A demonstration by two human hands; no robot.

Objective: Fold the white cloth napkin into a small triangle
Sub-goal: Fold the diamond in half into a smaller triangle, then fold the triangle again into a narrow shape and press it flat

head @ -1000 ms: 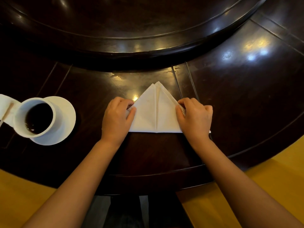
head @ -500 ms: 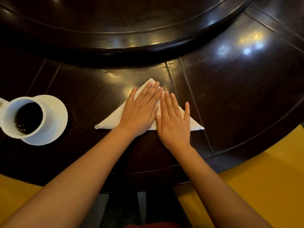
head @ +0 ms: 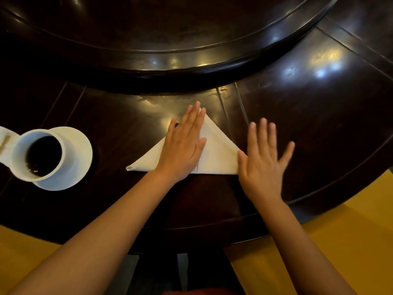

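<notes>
white cloth, soft and light: the napkin (head: 214, 154) is lying as a triangle on the dark table (head: 319, 116). my left hand (head: 182, 145) is pressing flat on it, my right hand (head: 263, 154) is hovering spread at its right corner. it's springy, so i'm judging the corners are where to pinch.

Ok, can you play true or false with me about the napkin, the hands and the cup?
1. The napkin is folded into a triangle. True.
2. Both hands lie flat on the napkin. False: only the left hand presses on it; the right hand is spread open at its right corner, mostly over the dark table.
3. The cup is empty. False: it holds a dark drink.
4. The cup stands on a white saucer. True.
5. The cup is to the right of the napkin. False: it is to the left.
</notes>
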